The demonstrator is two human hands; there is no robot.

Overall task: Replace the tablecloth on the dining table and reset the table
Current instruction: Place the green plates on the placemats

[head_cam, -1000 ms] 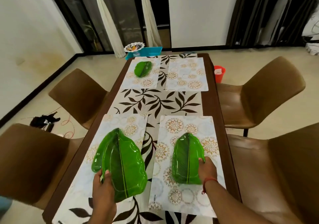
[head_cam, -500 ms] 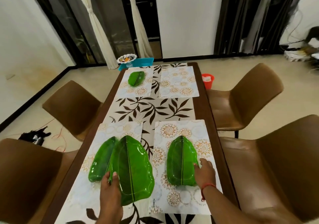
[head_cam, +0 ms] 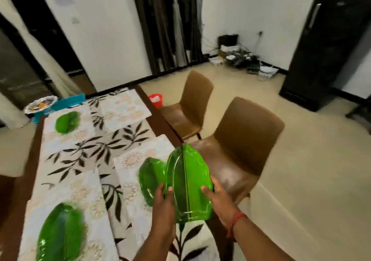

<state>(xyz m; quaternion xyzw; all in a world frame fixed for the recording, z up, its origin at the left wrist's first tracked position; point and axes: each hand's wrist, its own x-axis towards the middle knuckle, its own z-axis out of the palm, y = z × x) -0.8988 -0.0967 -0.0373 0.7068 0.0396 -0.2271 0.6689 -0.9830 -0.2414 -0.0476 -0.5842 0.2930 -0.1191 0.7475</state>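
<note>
Both hands hold one green leaf-shaped plate (head_cam: pixel 188 182) above the table's right side: my left hand (head_cam: pixel 163 206) grips its left edge and my right hand (head_cam: pixel 217 198) grips its right edge. Just behind it a second leaf plate (head_cam: pixel 150 176) lies on the near right placemat (head_cam: pixel 136 160). A third leaf plate (head_cam: pixel 60 232) rests on the near left placemat (head_cam: pixel 88 198), and another leaf plate (head_cam: pixel 66 122) on the far left placemat. The leaf-patterned tablecloth (head_cam: pixel 96 150) covers the table. The far right placemat (head_cam: pixel 124 108) is bare.
Two brown chairs (head_cam: pixel 241 140) (head_cam: pixel 190 104) stand along the table's right side. A red bucket (head_cam: pixel 156 100) sits on the floor near the far chair. A blue tray (head_cam: pixel 70 103) and a patterned bowl (head_cam: pixel 41 104) lie beyond the table's far end. A black fridge (head_cam: pixel 325 45) stands at right.
My left hand has carried the large leaf plate from the left placemat across to the right side. My right hand left the right plate and took the carried plate's other edge. My view swung right.
</note>
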